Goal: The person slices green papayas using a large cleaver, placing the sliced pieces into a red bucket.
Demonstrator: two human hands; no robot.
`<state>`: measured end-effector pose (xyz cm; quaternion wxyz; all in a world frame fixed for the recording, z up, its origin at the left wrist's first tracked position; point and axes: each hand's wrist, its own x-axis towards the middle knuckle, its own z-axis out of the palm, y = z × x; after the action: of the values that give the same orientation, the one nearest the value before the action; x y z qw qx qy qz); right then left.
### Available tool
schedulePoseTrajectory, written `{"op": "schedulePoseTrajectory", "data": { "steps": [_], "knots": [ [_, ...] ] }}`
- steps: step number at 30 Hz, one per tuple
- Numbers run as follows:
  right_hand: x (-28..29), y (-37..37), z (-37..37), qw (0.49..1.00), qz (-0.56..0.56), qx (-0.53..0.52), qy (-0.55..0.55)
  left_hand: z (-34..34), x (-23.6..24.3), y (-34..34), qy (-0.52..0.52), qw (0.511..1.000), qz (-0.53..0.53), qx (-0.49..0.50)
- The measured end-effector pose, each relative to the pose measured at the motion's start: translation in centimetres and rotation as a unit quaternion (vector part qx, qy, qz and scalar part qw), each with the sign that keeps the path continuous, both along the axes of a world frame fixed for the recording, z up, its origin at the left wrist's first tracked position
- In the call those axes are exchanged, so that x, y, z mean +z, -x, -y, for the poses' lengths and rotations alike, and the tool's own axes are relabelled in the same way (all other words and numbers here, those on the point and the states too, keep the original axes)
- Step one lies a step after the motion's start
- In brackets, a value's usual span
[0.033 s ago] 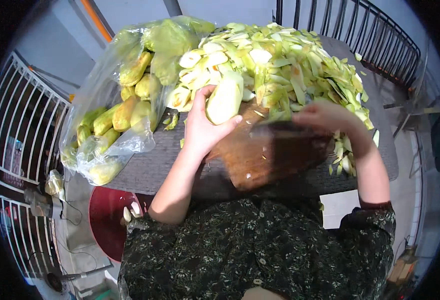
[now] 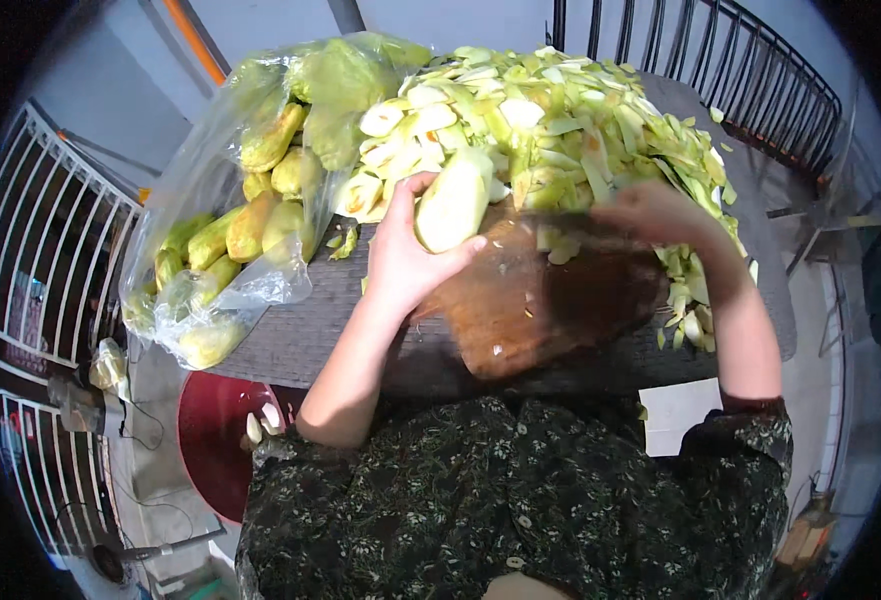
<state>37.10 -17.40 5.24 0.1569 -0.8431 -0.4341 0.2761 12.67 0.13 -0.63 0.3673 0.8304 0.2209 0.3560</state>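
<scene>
My left hand (image 2: 422,255) is wrapped round a large, pale, peeled oblong fruit (image 2: 452,200), held tilted over the back of a wooden board (image 2: 500,335). To its right, my right hand (image 2: 645,210) is closed on a knife, whose blade is smeared by motion above the board. Behind both hands spreads a big heap of pale green peel and slices (image 2: 550,100), spilling down the right side. Left of the fruit lies a clear plastic bag (image 2: 155,290) full of yellow-green oblong fruits (image 2: 250,225).
The work is on a dark textured table (image 2: 290,340). A red round tub (image 2: 205,450) with a few pale pieces sits below its left front. White metal railings (image 2: 40,230) stand at the left, black railings (image 2: 700,70) at the back right, and cables run on the left floor.
My right hand with the knife has shifted slightly upward, and its blade is more blurred. My left hand and the fruit have moved slightly.
</scene>
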Motion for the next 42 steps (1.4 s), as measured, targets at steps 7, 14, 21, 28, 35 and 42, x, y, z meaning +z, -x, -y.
{"op": "schedulePoseTrajectory", "data": {
  "steps": [7, 14, 21, 28, 35, 42],
  "knots": [
    [1.5, -7.3, 1.5, 0.934, 0.321, -0.121, -0.101, 0.4, 2.4, 2.1, -0.264, 0.945, -0.132, -0.142],
    [1.7, 0.5, 2.9, 0.976, 0.112, -0.027, -0.183, -0.6, 3.0, 0.7, -0.191, 0.922, -0.187, -0.279],
    [2.1, 6.0, 2.6, 0.973, 0.130, 0.090, -0.167, 0.0, 1.1, 2.9, -0.257, 0.955, -0.082, -0.124],
    [2.4, 7.6, 1.1, 0.982, 0.100, 0.050, -0.151, 0.6, -1.0, 3.0, -0.182, 0.981, -0.064, -0.037],
    [3.3, 10.0, 0.5, 0.981, 0.096, 0.031, -0.163, 1.2, -0.8, 1.0, -0.214, 0.975, -0.054, 0.008],
    [1.9, 10.7, 0.6, 0.943, 0.221, 0.108, -0.225, 1.3, -1.3, 1.0, -0.216, 0.975, -0.044, 0.014]
  ]
}}
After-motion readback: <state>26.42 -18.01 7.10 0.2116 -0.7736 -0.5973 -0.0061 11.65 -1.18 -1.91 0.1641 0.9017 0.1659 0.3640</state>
